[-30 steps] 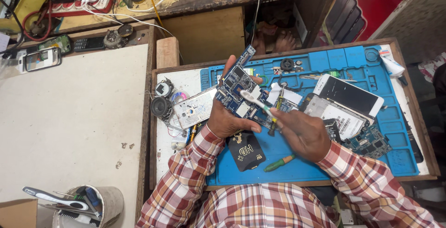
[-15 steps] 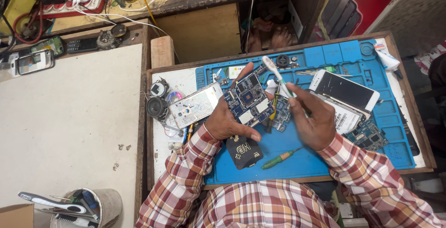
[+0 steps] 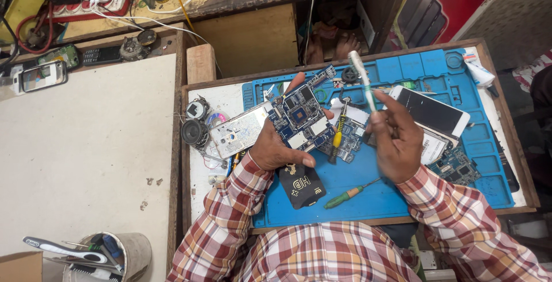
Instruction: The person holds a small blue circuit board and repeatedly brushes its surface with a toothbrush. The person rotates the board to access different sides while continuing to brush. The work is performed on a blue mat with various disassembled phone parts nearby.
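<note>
Head view, steeply down, near workbench (image 3: pixel 218 86)

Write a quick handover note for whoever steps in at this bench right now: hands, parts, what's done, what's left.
Left hand: holds the blue circuit board tilted above the blue work mat.
Right hand: grips a white brush, head raised, clear of the board.
On the mat: yellow-handled screwdriver, green-handled screwdriver, black card, white phone, another board. A silver phone frame lies left of the held board.
Done: the board is out of its phone and in hand.
Left: the brush is not on the board; nothing is reassembled.
</note>
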